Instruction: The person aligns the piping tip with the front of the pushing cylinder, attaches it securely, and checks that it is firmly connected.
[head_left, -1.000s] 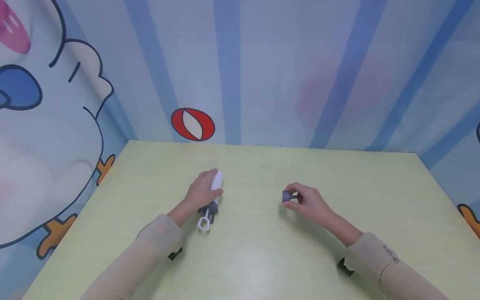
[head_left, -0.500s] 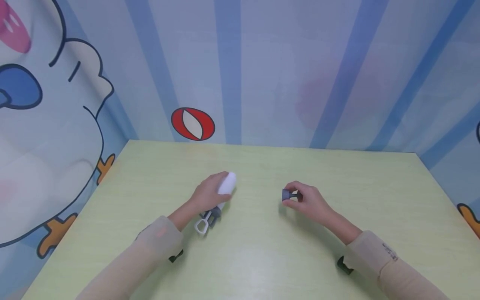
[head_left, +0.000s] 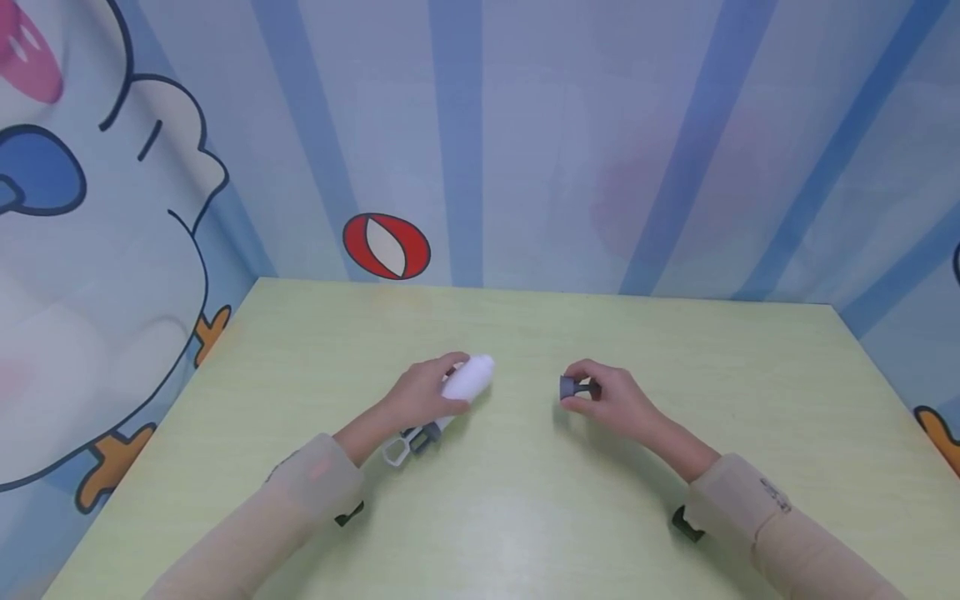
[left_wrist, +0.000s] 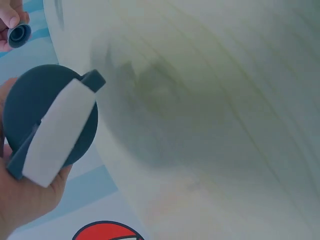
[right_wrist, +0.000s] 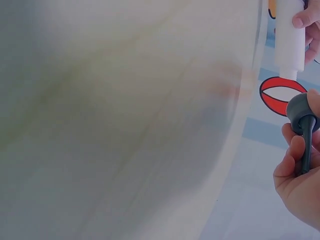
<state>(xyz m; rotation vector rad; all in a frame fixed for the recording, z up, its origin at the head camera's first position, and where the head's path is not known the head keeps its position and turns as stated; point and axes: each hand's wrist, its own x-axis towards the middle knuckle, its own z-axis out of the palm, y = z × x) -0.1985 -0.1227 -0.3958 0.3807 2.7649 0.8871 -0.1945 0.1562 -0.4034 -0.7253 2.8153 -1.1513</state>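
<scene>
In the head view my left hand (head_left: 420, 396) grips a white bottle-shaped body (head_left: 468, 380), tilted with its narrow neck toward the right hand. Its lower end is a dark round base (left_wrist: 47, 95), crossed by a white loop handle (left_wrist: 62, 132) in the left wrist view. My right hand (head_left: 621, 402) pinches a small dark grey cup-shaped piece (head_left: 567, 388) with thumb and fingers. From that piece a thin stem (right_wrist: 307, 145) runs back toward the palm in the right wrist view. Its hollow mouth faces the bottle's neck, a gap between them. Part of the body hides behind the left fingers.
Both hands are over a pale yellow-green table (head_left: 495, 517). Behind it rises a blue striped wall (head_left: 540, 150) with printed cartoon figures, which also runs along the left side. Dark wrist mounts (head_left: 687, 525) hang below the sleeves.
My left hand has moved right with the white body and turned it, so its neck now points toward the right hand. The right hand has shifted only slightly left with the cup-shaped piece.
</scene>
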